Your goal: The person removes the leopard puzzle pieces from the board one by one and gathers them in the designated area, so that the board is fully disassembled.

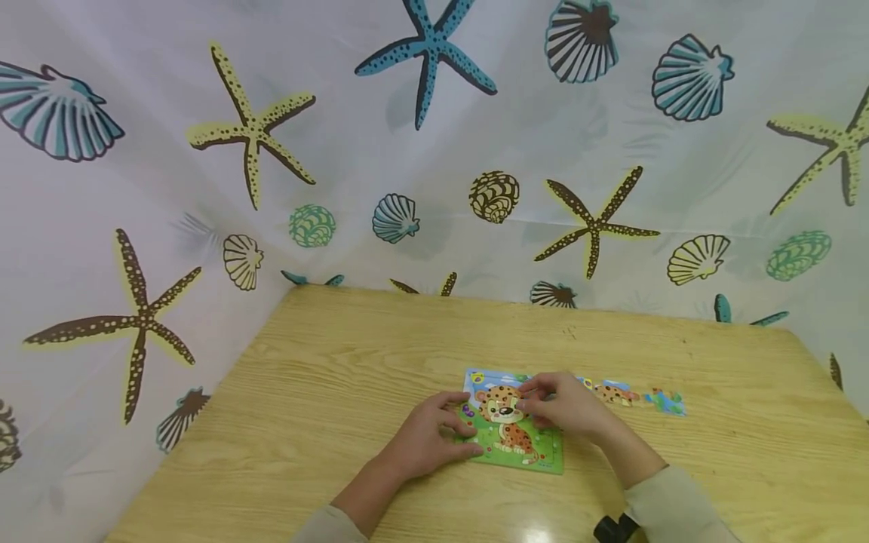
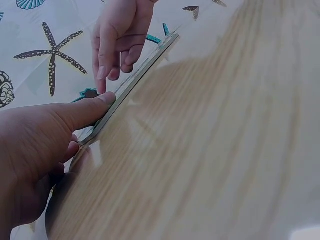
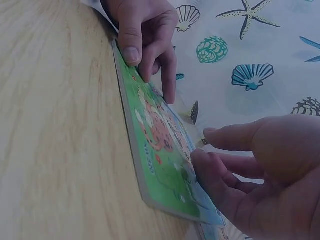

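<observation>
A jigsaw puzzle board point(image 1: 547, 462) with a cartoon leopard cub on green grass lies on the wooden table. My left hand point(image 1: 434, 437) rests at its left side with fingers spread, thumb over the near-left part and the other fingertips along the left edge. In the right wrist view that thumb presses on the board's point(image 3: 157, 192) green corner. My right hand point(image 1: 560, 403) is over the upper right part of the picture, covering some of it. Its thumb and index finger point(image 3: 232, 137) touch down near the leopard's head, slightly apart, with no piece showing between them.
Loose puzzle pieces lie in a row right of the board, among them a leopard-patterned piece point(image 1: 614, 394) and a blue-green piece point(image 1: 667, 402). A dark object point(image 1: 614, 529) sits by the right sleeve. A curtain point(image 1: 448, 249) with starfish and shells closes off the table's back and sides.
</observation>
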`<state>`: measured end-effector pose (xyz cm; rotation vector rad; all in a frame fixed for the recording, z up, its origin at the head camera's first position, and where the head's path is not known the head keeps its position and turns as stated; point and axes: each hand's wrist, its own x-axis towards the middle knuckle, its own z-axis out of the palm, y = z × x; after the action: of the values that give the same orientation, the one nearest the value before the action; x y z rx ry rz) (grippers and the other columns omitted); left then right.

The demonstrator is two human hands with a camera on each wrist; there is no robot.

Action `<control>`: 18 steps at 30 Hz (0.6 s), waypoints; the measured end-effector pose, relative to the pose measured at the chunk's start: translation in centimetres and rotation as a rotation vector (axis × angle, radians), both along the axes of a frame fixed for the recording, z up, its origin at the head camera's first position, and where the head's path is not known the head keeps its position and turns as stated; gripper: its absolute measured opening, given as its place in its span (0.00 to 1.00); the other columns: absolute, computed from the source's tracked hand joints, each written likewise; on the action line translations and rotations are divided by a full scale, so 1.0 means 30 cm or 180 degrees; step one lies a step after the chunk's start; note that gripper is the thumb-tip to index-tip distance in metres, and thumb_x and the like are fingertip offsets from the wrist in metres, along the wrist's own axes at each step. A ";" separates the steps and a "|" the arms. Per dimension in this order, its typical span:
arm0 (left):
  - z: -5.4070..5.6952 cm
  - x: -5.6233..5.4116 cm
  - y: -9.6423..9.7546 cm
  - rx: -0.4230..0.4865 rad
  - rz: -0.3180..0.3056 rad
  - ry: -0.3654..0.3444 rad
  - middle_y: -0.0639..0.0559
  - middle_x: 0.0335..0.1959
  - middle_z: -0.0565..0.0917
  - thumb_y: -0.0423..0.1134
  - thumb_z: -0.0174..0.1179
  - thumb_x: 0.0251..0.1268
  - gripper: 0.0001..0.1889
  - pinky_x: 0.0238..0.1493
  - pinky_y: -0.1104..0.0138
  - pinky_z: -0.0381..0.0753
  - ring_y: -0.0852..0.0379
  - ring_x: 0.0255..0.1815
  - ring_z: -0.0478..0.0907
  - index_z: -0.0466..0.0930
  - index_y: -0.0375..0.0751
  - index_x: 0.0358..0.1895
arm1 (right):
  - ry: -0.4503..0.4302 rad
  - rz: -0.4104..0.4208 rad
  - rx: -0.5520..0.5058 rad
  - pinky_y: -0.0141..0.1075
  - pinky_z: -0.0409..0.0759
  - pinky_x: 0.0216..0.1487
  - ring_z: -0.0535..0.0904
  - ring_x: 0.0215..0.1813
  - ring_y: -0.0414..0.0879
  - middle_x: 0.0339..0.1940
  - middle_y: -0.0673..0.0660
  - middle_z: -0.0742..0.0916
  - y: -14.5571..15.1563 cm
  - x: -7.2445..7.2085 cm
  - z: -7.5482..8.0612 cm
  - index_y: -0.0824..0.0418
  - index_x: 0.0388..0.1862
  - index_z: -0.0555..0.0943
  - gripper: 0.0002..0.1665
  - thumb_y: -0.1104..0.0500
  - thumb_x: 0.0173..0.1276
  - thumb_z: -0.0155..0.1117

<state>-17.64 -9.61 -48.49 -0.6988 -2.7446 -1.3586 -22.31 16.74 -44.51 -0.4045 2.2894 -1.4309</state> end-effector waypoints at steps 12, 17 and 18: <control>-0.005 -0.003 -0.003 -0.0042 0.0002 -0.0045 0.48 0.68 0.76 0.48 0.77 0.51 0.13 0.67 0.49 0.75 0.45 0.66 0.75 0.91 0.45 0.36 | 0.0130 0.0029 0.0242 0.33 0.81 0.29 0.80 0.27 0.43 0.29 0.57 0.82 -0.069 -0.009 -0.027 0.73 0.57 0.77 0.19 0.62 0.73 0.62; -0.008 -0.004 -0.001 -0.0043 -0.0015 -0.0024 0.48 0.68 0.76 0.48 0.77 0.52 0.13 0.67 0.49 0.75 0.44 0.67 0.75 0.91 0.45 0.36 | 0.0191 -0.0055 0.0266 0.35 0.80 0.29 0.80 0.27 0.44 0.32 0.58 0.82 -0.072 -0.005 -0.031 0.69 0.55 0.76 0.17 0.62 0.71 0.64; -0.009 -0.004 -0.002 -0.0034 -0.0013 -0.0028 0.48 0.68 0.76 0.48 0.77 0.52 0.13 0.67 0.49 0.75 0.44 0.67 0.75 0.91 0.45 0.36 | 0.0194 -0.0075 0.0265 0.35 0.80 0.29 0.80 0.27 0.44 0.34 0.59 0.83 -0.072 -0.005 -0.032 0.68 0.54 0.76 0.17 0.62 0.71 0.65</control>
<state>-17.76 -9.67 -48.76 -0.7009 -2.7608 -1.3520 -22.47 14.57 -45.47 -0.4024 2.4002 -1.3464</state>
